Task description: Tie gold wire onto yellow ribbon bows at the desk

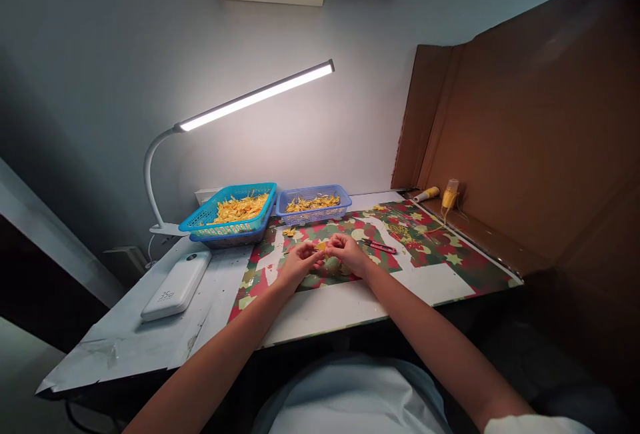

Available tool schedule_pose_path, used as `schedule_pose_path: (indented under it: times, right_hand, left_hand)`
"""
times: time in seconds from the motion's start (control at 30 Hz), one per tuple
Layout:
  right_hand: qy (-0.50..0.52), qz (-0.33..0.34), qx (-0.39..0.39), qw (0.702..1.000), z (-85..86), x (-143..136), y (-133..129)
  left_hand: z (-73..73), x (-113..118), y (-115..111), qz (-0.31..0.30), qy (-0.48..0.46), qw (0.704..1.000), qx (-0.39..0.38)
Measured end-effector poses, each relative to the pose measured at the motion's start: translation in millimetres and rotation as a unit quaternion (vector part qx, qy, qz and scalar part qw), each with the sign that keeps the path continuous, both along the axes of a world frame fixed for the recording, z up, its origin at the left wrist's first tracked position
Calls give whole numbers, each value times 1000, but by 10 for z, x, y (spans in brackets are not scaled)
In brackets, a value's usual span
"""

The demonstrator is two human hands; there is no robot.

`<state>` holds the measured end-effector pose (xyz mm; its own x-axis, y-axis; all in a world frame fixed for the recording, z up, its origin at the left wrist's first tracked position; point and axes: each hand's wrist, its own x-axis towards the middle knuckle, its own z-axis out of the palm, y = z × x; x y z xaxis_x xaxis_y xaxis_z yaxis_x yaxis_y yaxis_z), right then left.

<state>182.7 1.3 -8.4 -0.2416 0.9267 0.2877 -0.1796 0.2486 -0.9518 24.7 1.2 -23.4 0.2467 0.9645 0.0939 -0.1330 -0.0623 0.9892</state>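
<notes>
My left hand (301,265) and my right hand (347,254) meet over the patterned mat, fingertips almost touching. Between them is a small flat yellow piece (321,246), pinched by the fingers of both hands; its exact kind is too small to make out. A slim red-and-black hand tool (379,246), perhaps a cutter, lies on the mat just right of my right hand. A few loose yellow pieces (289,232) rest on the mat beyond my left hand.
A teal basket (187,222) heaped with yellow pieces sits at the back left, beside a periwinkle basket (345,207) holding more. A white power bank (177,285) lies left, near a lit lamp (255,97). Yellow thread spools (450,195) stand by the cardboard wall (525,121).
</notes>
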Motion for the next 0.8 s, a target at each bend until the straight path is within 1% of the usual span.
schedule_pose_path:
  times: [0.17, 0.3, 0.4, 0.57, 0.7, 0.8]
  right_hand:
    - [8, 1, -5, 1000, -17, -5, 13]
    - [26, 6, -18, 999, -24, -13, 17]
    - [36, 10, -34, 999, -23, -13, 9]
    - [36, 6, -53, 998, -9, -21, -7]
    - [25, -17, -35, 999, -22, -36, -1]
    - [12, -41, -23, 999, -47, -44, 12]
  left_hand:
    - [-5, -18, 14, 30, 29, 997, 64]
    - [21, -11, -3, 58, 37, 995, 75]
    - [39, -3, -15, 61, 37, 995, 76]
    - [21, -8, -13, 58, 70, 989, 115]
    - [23, -9, -55, 73, 115, 978, 155]
    - [65, -4, -122, 94, 172, 961, 197]
